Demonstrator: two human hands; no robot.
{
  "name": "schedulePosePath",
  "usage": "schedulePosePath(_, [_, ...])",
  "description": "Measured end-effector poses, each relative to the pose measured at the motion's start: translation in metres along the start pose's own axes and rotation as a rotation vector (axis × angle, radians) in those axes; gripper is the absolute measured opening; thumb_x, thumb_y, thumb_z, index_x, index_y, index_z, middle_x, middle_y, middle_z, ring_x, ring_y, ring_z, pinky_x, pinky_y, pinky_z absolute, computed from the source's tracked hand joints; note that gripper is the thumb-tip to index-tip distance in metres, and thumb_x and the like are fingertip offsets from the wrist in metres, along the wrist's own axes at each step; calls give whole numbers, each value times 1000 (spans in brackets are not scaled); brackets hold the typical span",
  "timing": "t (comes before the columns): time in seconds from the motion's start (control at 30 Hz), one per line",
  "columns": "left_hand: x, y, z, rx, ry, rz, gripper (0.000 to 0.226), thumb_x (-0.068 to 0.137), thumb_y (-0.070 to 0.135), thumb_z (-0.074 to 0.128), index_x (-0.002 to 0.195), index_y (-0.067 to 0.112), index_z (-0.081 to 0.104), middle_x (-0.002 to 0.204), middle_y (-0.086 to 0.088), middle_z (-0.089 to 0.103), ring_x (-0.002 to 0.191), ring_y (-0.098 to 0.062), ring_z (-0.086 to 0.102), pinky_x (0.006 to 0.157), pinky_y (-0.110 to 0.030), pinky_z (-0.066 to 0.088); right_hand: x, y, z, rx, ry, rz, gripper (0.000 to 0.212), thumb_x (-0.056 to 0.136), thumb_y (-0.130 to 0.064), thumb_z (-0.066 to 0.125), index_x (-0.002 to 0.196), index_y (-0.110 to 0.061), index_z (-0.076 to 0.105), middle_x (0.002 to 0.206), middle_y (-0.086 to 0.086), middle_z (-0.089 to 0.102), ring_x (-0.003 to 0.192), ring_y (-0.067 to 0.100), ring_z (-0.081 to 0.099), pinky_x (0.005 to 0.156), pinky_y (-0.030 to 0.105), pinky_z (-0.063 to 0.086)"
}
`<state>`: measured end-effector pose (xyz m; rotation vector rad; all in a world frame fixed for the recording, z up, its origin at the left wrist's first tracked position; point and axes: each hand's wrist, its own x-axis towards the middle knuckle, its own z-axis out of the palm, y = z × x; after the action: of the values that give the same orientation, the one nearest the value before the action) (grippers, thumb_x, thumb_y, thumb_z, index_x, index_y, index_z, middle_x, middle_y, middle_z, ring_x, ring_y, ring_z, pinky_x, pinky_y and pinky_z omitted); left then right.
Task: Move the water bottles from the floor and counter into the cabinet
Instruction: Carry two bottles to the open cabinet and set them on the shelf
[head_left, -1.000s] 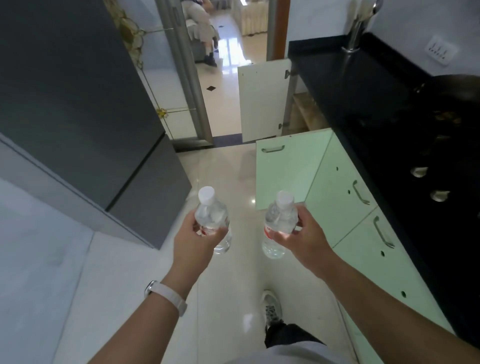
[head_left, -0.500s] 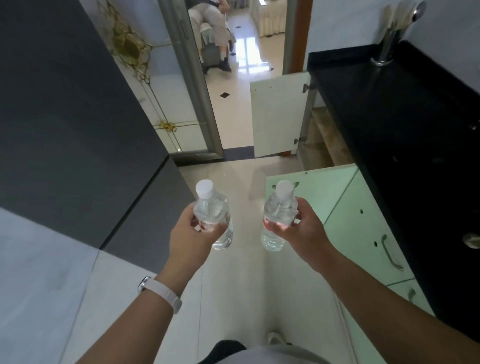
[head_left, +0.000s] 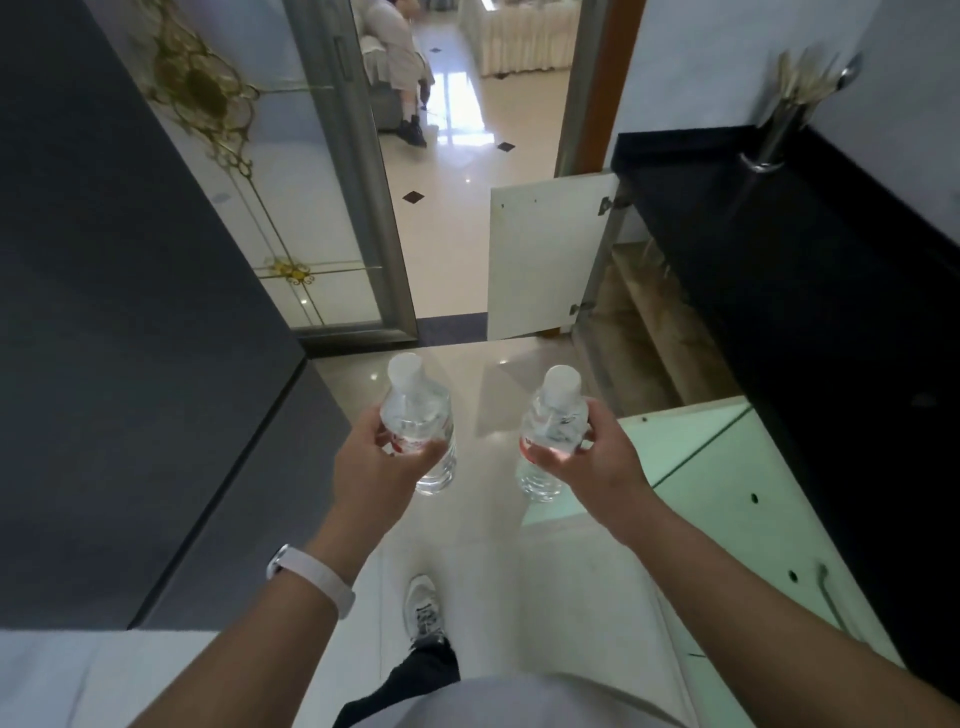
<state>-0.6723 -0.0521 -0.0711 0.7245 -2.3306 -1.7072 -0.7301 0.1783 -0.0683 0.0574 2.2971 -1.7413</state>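
Your fingers curl round both — left hand on left bottle, right hand on right bottle, caps up. The open cabinet lies ahead-right under the table, nearer your right hand.

**Fig. Advance along the kitchen aisle toward the open cabinet, one second elapsed.**
From my remote view, the white cabinet door has drawn nearer, and more of the cabinet interior beside it shows. The stove knobs have passed out of view, while the metal utensil holder shows more fully. The left bottle and right bottle now sit just below the door's lower edge. A white shoe, nearly hidden half a second ago, has stepped forward.
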Motion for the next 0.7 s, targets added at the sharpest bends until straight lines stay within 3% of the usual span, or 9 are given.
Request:
schedulePosePath(0.17, [90, 14, -24, -35, -95, 42, 57, 68, 26, 91, 120, 22, 66, 105, 7, 72, 98, -14, 68, 77, -21, 50, 53, -39, 34, 3, 53, 24, 51, 70, -25, 89, 108, -35, 56, 105, -12, 67, 96, 7, 66, 80, 24, 53])
schedulePosePath(0.3, [153, 21, -32, -30, -134, 73, 69, 57, 44, 86, 122, 30, 65, 109, 11, 71, 103, -14, 67, 91, -39, 56, 88, -60, 56, 27, 115, 23, 51, 74, -21, 86, 113, -31, 54, 106, -13, 65, 93, 5, 66, 78, 22, 52])
schedulePosePath(0.37, [177, 26, -33, -24, -162, 90, 66, 62, 39, 88, 123, 32, 64, 111, 12, 70, 105, -14, 66, 92, -41, 55, 104, -67, 63, 25, 142, 23, 54, 75, -22, 86, 117, -29, 54, 107, -13, 65, 94, 7, 65, 77, 21, 52])
schedulePosePath(0.43, [199, 31, -31, -15, -192, 110, 60, 70, 29, 90, 124, 31, 63, 111, 11, 70, 106, -13, 65, 91, -38, 55, 118, -73, 66, 38, 164, 27, 54, 75, -22, 85, 119, -30, 54, 107, -14, 64, 95, 7, 64, 76, 19, 50])
schedulePosePath(0.57, [242, 40, -12, 11, -256, 137, 51, 77, 18, 86, 114, 41, 59, 104, 20, 66, 98, -1, 62, 77, -19, 46, 155, -70, 65, 77, 205, 38, 54, 75, -20, 85, 120, -27, 55, 108, -12, 65, 95, 6, 65, 79, 22, 52])
schedulePosePath(0.7, [290, 46, 15, 43, -325, 128, 50, 76, 19, 86, 112, 44, 62, 101, 23, 71, 95, 6, 65, 84, -29, 55, 204, -57, 58, 127, 254, 62, 48, 74, -17, 86, 110, -29, 57, 102, -9, 68, 88, 4, 67, 73, 23, 51])
